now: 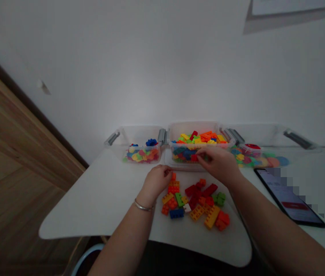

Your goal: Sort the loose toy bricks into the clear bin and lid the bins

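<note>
My left hand [157, 183], with a silver bangle at its wrist, has its fingers closed at a small orange building brick [173, 176]. More orange bricks [173, 188] lie just below it. My right hand [221, 163] is pinched in front of the middle clear box [202, 143], with a small red building brick [194, 157] at its fingertips. Between my arms lies a loose spread of bricks: dark red [195, 197], yellow-orange [212, 217], green [219, 199], blue [176, 213] and white [186, 208]. Several colourful bricks fill the middle box.
A left clear box [141, 134] holds small colourful pieces. On the right another clear box [260, 134] has coloured discs and a small red-topped container [252, 147]. A tablet [291, 203] lies at the right of the white table [93, 207]. Behind rises a wall [151, 69].
</note>
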`<state>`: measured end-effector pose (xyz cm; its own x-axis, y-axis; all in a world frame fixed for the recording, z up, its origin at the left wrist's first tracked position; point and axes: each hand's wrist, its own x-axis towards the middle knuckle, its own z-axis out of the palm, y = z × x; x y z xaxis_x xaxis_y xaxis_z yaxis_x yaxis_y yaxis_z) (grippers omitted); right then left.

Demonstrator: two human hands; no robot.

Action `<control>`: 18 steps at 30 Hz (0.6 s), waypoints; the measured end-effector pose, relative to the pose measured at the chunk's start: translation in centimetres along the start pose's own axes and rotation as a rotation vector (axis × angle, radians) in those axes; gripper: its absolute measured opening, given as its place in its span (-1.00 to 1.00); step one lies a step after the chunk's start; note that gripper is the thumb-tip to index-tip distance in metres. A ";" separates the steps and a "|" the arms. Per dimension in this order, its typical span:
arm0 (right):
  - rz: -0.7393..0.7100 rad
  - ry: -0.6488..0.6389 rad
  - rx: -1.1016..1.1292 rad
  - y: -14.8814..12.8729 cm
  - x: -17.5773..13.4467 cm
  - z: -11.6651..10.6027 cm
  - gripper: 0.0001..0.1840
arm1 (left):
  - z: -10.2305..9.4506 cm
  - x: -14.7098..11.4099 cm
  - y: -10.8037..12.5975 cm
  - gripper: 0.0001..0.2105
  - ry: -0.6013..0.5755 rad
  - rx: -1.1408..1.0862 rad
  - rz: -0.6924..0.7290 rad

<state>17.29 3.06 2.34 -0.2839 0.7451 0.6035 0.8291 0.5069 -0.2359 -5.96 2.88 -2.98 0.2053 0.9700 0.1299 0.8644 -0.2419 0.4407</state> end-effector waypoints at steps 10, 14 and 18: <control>0.361 0.411 0.037 4.6 0.6 -2.5 -0.80 | -0.1 -0.1 0.0 -0.75 -0.013 -0.014 -0.001; 0.313 0.340 -0.148 5.7 0.6 -2.4 -0.81 | 0.2 0.0 -0.3 -0.74 -0.005 -0.026 0.012; 0.359 0.286 -0.201 6.0 0.7 -2.0 -0.79 | 0.2 0.1 -0.3 -0.74 -0.007 -0.030 -0.002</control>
<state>23.08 5.75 2.84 0.1569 0.6941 0.7026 0.9345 0.1258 -0.3329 -6.11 3.00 -3.24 0.2068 0.9706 0.1231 0.8507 -0.2406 0.4673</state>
